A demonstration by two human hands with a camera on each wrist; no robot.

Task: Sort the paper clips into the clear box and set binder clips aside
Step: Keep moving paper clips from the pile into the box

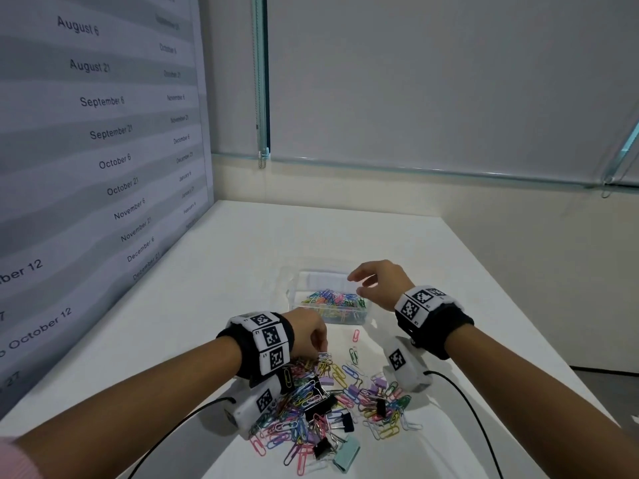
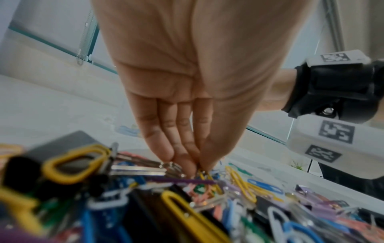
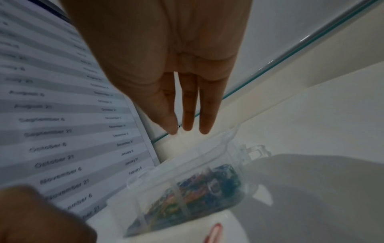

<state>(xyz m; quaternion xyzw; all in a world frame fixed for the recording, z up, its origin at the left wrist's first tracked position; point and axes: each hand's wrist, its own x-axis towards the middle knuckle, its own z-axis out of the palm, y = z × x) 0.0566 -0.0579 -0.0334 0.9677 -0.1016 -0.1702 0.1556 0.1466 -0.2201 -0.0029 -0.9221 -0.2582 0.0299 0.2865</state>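
1. Fingertips of left hand [image 1: 308, 335] buried in mixed clip pile [image 1: 332, 406]; pinching yellow paper clip [image 2: 204, 176], partly hidden.
2. Right hand [image 1: 378, 283] loose-fingered, empty, above clear box [image 1: 328, 302].
3. Box long axis left-right; clips inside blurred.

One clear box [image 1: 328, 299]; two hands; clips uncountable.

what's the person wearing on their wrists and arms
Both forearms are bare. The left hand and right hand each have a black wrist strap topped with white blocks printed with black square fiducial markers. A white camera housing, also marked, hangs under each wrist, trailing a black cable. A pink sleeve edge shows at the lower left corner.
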